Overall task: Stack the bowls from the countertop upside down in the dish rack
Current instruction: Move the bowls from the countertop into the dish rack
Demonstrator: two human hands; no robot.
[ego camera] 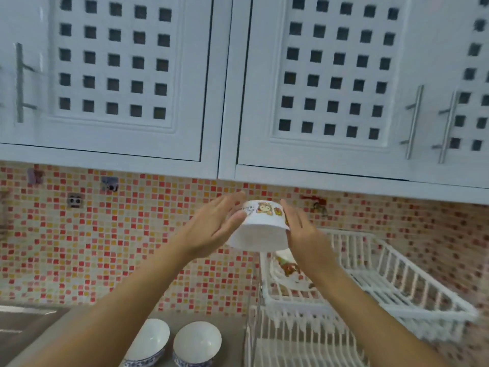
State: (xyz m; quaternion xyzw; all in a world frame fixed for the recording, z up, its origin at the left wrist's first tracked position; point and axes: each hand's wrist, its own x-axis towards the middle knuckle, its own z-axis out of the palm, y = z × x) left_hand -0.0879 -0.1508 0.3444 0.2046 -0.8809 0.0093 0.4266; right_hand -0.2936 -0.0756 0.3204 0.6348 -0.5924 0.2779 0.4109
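A white bowl point(260, 226) with cartoon bear pictures is in the air between my two hands, tilted with its mouth toward me and down. My left hand point(211, 229) presses its left side and my right hand point(304, 234) its right side. It hangs above the left end of the white dish rack point(391, 284). Another cartoon-printed bowl point(287, 268) lies in the rack's upper tier, partly hidden by my right wrist. Two white bowls with blue patterns stand upright on the countertop, one point(152, 343) on the left and one point(197, 343) on the right.
The rack has a lower tier point(291, 340) of white bars at the bottom. White cupboards point(227, 102) with metal handles hang overhead. A red and yellow mosaic wall point(105, 247) is behind. The grey countertop point(232, 329) runs left toward a sink edge.
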